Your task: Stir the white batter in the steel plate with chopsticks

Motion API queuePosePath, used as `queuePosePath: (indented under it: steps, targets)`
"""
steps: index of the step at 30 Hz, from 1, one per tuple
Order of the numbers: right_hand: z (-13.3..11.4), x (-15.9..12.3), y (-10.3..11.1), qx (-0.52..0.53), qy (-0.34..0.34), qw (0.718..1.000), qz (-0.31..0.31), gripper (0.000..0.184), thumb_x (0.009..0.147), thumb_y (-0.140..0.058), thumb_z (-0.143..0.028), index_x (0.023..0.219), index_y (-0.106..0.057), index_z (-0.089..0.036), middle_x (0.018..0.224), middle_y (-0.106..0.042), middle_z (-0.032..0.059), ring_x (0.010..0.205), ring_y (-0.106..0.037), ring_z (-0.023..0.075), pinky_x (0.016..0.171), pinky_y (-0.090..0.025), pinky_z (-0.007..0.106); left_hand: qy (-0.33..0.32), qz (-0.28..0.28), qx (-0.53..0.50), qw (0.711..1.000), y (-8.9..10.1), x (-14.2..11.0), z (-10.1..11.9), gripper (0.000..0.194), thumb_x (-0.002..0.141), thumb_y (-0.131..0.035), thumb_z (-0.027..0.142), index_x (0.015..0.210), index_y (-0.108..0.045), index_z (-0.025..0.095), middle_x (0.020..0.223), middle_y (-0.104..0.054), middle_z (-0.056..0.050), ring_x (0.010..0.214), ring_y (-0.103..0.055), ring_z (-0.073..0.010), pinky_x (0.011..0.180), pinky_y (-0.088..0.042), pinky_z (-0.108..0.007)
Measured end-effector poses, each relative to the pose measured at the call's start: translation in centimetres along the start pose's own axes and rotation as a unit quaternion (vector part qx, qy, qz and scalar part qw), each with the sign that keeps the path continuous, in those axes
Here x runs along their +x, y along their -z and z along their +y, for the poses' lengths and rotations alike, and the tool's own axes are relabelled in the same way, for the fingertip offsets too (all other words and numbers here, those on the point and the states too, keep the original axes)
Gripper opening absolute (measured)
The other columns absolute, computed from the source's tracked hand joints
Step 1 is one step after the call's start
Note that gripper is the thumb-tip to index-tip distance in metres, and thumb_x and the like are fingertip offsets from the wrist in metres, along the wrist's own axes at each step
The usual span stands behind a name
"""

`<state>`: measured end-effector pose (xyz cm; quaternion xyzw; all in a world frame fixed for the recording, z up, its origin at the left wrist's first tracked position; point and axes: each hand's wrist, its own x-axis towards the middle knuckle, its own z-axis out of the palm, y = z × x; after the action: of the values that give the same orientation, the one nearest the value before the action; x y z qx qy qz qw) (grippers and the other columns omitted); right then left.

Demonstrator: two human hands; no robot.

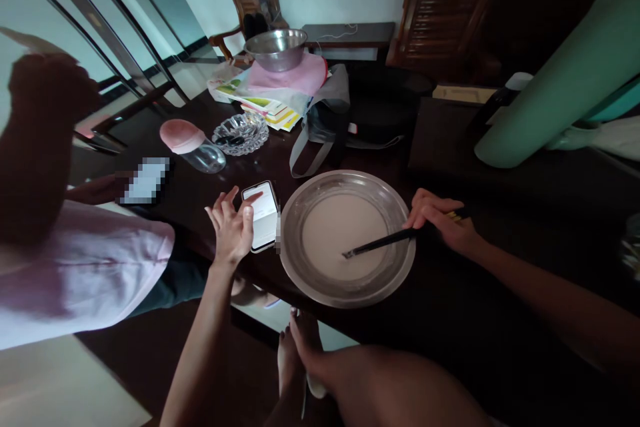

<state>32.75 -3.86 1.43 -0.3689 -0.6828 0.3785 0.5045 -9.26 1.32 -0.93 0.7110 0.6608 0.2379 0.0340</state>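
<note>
A wide metal basin (395, 267) with pale, milky batter in it sits at the near edge of a dark wooden table (450, 320). My right hand (443, 221) is closed on dark chopsticks (383, 241) at the basin's right rim, their tips resting in the batter. My left hand (231, 225) hovers with its fingers spread over a smartphone (263, 215) lying just left of the basin, one fingertip touching the lit screen.
Another person in a pink top (75, 267) sits at the left holding a phone. Behind stand a pink-lidded jar (193, 145), a glass ashtray (241, 133), a grey bag (325, 117), a steel bowl (276, 48) on pink cloth, and a green roll (560, 87). My bare legs show below.
</note>
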Motion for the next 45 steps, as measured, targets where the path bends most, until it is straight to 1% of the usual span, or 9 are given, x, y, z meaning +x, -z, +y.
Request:
queuePosePath:
  steps: [6,13,17,24,28,33,37,40,45]
  targets:
    - [0.0,0.0,-0.1,-0.01,-0.001,1.0,0.029,0.032,0.098,-0.055,-0.034,0.073,-0.075,-0.028,0.075,-0.075,0.0019,0.075,-0.063,0.0198,0.073,-0.05,0.038,0.007,0.006,-0.004,1.0,0.2,0.2,0.0,0.072,0.099,-0.012,0.06,0.133,-0.066,0.026,0.156,-0.039,-0.014,0.15,-0.021,-0.0376,0.121,-0.001,-0.067]
    - [0.0,0.0,0.0,-0.005,0.007,1.0,0.004,0.034,0.098,-0.055,-0.034,0.07,-0.074,-0.027,0.074,-0.075,0.0019,0.074,-0.063,0.0196,0.071,-0.049,0.037,0.013,0.01,-0.007,1.0,0.5,-0.1,0.1,0.071,0.099,-0.014,0.06,0.138,-0.062,0.026,0.157,-0.037,-0.015,0.151,-0.019,-0.0388,0.12,0.001,-0.068]
    - [0.1,0.0,0.0,0.012,0.007,1.0,-0.002,0.036,0.098,-0.054,-0.033,0.069,-0.073,-0.027,0.072,-0.075,0.0022,0.073,-0.062,0.0196,0.07,-0.05,0.037,-0.029,0.058,-0.03,0.997,0.5,-1.3,-0.4,0.072,0.099,-0.012,0.059,0.134,-0.064,0.023,0.152,-0.042,-0.017,0.149,-0.023,-0.0365,0.122,-0.002,-0.063]
    - [-0.1,0.0,-0.1,-0.001,-0.009,1.0,0.022,0.034,0.097,-0.055,-0.038,0.07,-0.072,-0.029,0.072,-0.075,0.0029,0.075,-0.064,0.0232,0.072,-0.051,0.042,-0.109,0.046,-0.056,0.991,0.4,-2.6,-0.8,0.071,0.098,-0.014,0.062,0.115,-0.073,0.027,0.148,-0.047,-0.012,0.149,-0.023,-0.0331,0.124,0.001,-0.058]
    - [-0.2,-0.1,-0.3,-0.012,-0.001,1.0,-0.026,0.029,0.095,-0.054,-0.04,0.073,-0.072,-0.035,0.074,-0.076,0.0021,0.074,-0.061,0.0268,0.068,-0.049,0.046,-0.086,0.041,-0.039,0.995,0.3,-2.4,-0.7,0.076,0.098,-0.011,0.064,0.125,-0.07,0.024,0.148,-0.045,-0.014,0.149,-0.024,-0.0348,0.124,-0.001,-0.058]
    - [-0.2,0.0,-0.4,-0.008,-0.02,1.0,0.017,0.03,0.093,-0.056,-0.042,0.069,-0.072,-0.035,0.071,-0.074,0.0035,0.073,-0.062,0.0281,0.071,-0.049,0.05,0.009,0.023,-0.024,0.999,0.2,-1.2,-0.6,0.079,0.098,-0.008,0.063,0.146,-0.053,0.019,0.154,-0.039,-0.019,0.148,-0.022,-0.0375,0.121,-0.008,-0.066]
    - [-0.2,0.0,-0.3,-0.007,-0.006,1.0,-0.028,0.029,0.093,-0.054,-0.041,0.071,-0.072,-0.036,0.071,-0.075,0.0028,0.072,-0.06,0.0288,0.066,-0.049,0.05,0.029,0.01,-0.007,1.0,0.3,0.0,-0.3,0.067,0.1,-0.016,0.059,0.138,-0.062,0.028,0.157,-0.038,-0.013,0.151,-0.018,-0.037,0.121,-0.001,-0.068]
    - [-0.2,-0.1,-0.3,-0.01,-0.01,1.0,-0.004,0.03,0.094,-0.054,-0.041,0.07,-0.072,-0.036,0.071,-0.075,0.0027,0.072,-0.06,0.0283,0.068,-0.048,0.05,0.03,0.001,0.001,1.0,0.5,0.2,0.0,0.066,0.1,-0.017,0.058,0.134,-0.065,0.029,0.156,-0.039,-0.012,0.152,-0.018,-0.0366,0.121,0.003,-0.067]
    - [-0.2,-0.1,-0.4,0.0,-0.017,1.0,-0.022,0.028,0.093,-0.056,-0.043,0.07,-0.072,-0.035,0.07,-0.074,0.0042,0.073,-0.06,0.0291,0.066,-0.048,0.048,0.015,0.049,0.002,0.999,0.8,-1.0,0.3,0.073,0.099,-0.01,0.06,0.139,-0.061,0.025,0.157,-0.037,-0.014,0.152,-0.017,-0.0364,0.122,0.004,-0.062]
